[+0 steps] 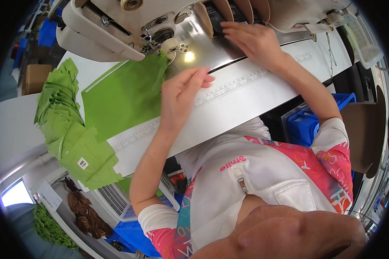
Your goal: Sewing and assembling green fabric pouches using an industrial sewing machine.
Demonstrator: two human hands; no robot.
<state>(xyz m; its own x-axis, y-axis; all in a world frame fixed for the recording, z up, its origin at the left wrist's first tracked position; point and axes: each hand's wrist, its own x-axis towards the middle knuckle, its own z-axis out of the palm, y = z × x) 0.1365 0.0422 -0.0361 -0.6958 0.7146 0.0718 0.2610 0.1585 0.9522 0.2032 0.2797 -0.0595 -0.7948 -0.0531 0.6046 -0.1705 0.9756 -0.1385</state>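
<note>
My left hand [182, 93] is closed in a pinch over the printed ruler strip [229, 88], just right of a green fabric piece [119, 99]; whatever its fingertips hold is too hidden to name. My right hand [257, 47] has its fingers stretched out over the metal plate [194, 45] by upright cardboard dividers [205, 19], holding nothing visible. The fabric reaches up to the sewing machine's needle area [162, 41]. A long pile of green cut pieces [60, 112], one with a white label, lies along the left side of the table.
The white machine body [95, 30] overhangs the top. A white basket [116, 200] with bins of brown [86, 211] and green material [49, 226] sits lower left. A blue crate [302, 123] is below the table at right, a cardboard box [36, 77] at left.
</note>
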